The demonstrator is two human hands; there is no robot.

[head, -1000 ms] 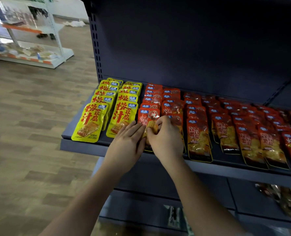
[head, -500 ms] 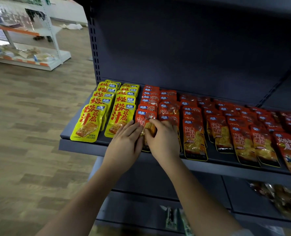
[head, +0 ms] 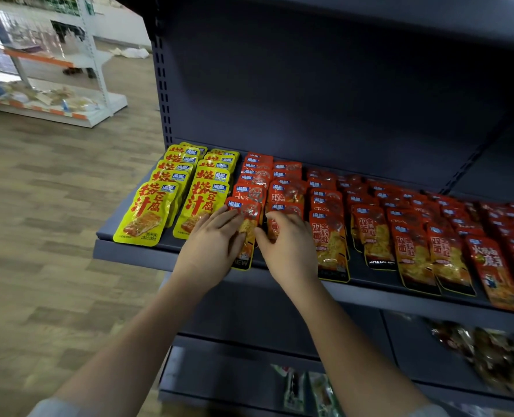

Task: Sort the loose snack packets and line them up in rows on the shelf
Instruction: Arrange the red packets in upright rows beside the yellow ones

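Observation:
On the dark grey shelf [head: 135,254], snack packets lie in overlapping rows: two rows of yellow packets [head: 143,215] at the left, then several rows of red packets [head: 412,251] running to the right. My left hand [head: 212,251] lies with straight fingers on the left side of the front red packet [head: 248,236] in the third row. My right hand [head: 290,251] is beside it, its thumb against that packet's right edge. Its fingers curl over the top of the neighbouring front red packet [head: 272,231], which it mostly hides.
The shelf's back panel [head: 325,85] rises behind the rows. Lower shelves hold loose packets [head: 490,356] at the right and a few more [head: 295,389] near the bottom. A white shelving unit [head: 48,94] stands far left on the wooden floor [head: 54,236].
Both hands stay on the front red packets of the third and fourth rows. My right thumb has spread a little away from my left fingers, showing more of the packet between them.

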